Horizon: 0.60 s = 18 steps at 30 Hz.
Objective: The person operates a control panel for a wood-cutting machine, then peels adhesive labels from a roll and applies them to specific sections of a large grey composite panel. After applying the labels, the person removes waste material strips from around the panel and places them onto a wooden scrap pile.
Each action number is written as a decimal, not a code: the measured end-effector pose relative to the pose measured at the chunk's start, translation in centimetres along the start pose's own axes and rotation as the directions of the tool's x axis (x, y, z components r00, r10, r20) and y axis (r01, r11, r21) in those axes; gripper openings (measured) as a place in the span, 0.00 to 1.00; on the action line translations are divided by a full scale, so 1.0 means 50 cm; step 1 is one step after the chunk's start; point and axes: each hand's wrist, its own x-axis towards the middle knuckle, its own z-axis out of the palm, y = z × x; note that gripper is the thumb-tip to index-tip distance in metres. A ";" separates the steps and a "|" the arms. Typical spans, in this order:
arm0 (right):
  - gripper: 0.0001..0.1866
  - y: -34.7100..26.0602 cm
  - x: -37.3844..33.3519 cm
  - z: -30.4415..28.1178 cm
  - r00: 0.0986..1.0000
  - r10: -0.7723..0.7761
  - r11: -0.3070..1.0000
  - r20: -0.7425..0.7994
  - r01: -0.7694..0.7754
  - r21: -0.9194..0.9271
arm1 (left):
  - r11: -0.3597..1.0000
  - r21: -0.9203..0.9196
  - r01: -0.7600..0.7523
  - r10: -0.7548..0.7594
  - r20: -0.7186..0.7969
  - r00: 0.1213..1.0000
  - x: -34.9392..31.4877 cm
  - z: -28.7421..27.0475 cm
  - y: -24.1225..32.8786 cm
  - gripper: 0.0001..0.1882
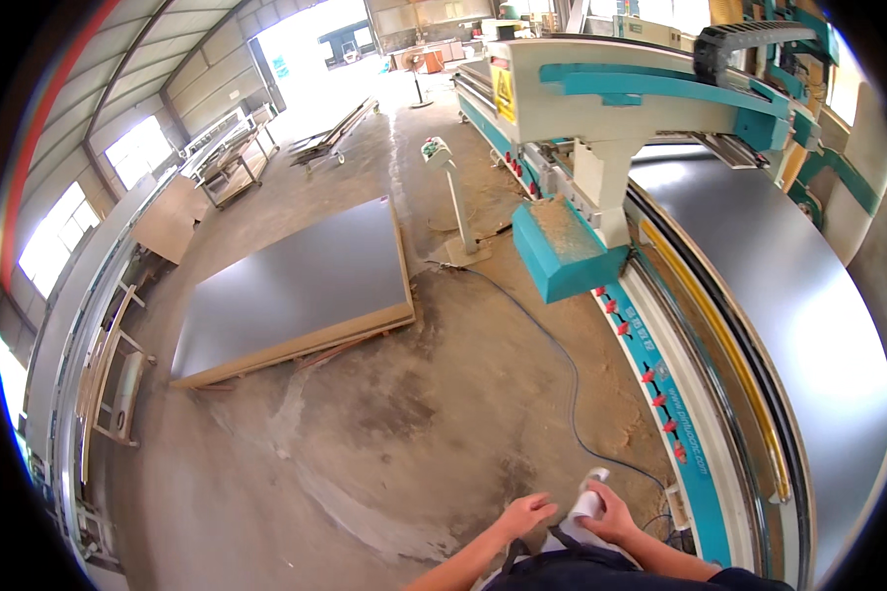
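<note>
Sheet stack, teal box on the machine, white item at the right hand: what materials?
Sheet stack: likely wood-based board, shiny grey facing; tan edges show.
Teal box: probably painted metal; smooth, even colour, crisp edges.
White item at the right hand: paper, fabric or plastic, too small to tell.

left: board stack [296, 291] on floor [384, 424] | ahead: control stand [453, 197] | right: sheet [759, 246] on machine [562, 251] | near: object [587, 504] in right hand [615, 519]

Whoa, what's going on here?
Somebody is standing by a big machine. Their right hand seems to hold a small white thing, too unclear to name. Their left hand is close by, with nothing I can make out in it. A shiny board lies on the machine, and a stack of boards sits low on the left.
</note>
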 end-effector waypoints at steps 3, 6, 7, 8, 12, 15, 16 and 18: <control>0.41 -0.153 0.186 0.038 0.985 -0.120 0.975 0.124 0.093 0.203 | 0.820 -0.532 0.213 -0.122 0.201 0.972 0.077 -0.076 0.077 0.22; 0.41 -0.216 0.382 0.071 0.938 -0.254 0.943 0.237 0.186 0.275 | 0.623 -0.765 0.161 -0.073 0.148 0.986 0.158 -0.195 0.147 0.20; 0.40 -0.232 0.447 0.091 0.917 -0.268 0.938 0.295 0.178 0.297 | 0.623 -0.770 0.136 -0.088 0.104 0.991 0.175 -0.243 0.167 0.20; 0.40 -0.250 0.521 0.103 0.906 -0.211 0.956 0.368 0.114 0.269 | 0.627 -0.775 0.084 -0.051 0.067 0.996 0.200 -0.296 0.194 0.20; 0.41 -0.353 0.799 0.163 0.826 -0.372 0.885 0.424 0.177 0.431 | 0.713 -0.674 -0.192 0.082 -0.192 0.978 0.257 -0.517 0.316 0.26; 0.40 -0.434 1.001 0.209 0.863 -0.203 0.832 0.462 -0.097 0.546 | 0.874 -0.177 -0.452 0.232 -0.664 0.711 0.281 -0.654 0.406 0.31; 0.40 -0.454 1.069 0.221 0.877 -0.136 0.827 0.460 -0.155 0.540 | 0.907 0.031 -0.419 0.283 -0.783 0.554 0.300 -0.694 0.432 0.31; 0.39 -0.482 1.206 0.240 0.864 -0.114 0.841 0.491 -0.179 0.511 | 0.881 0.320 -0.348 0.451 -0.789 0.417 0.350 -0.785 0.480 0.32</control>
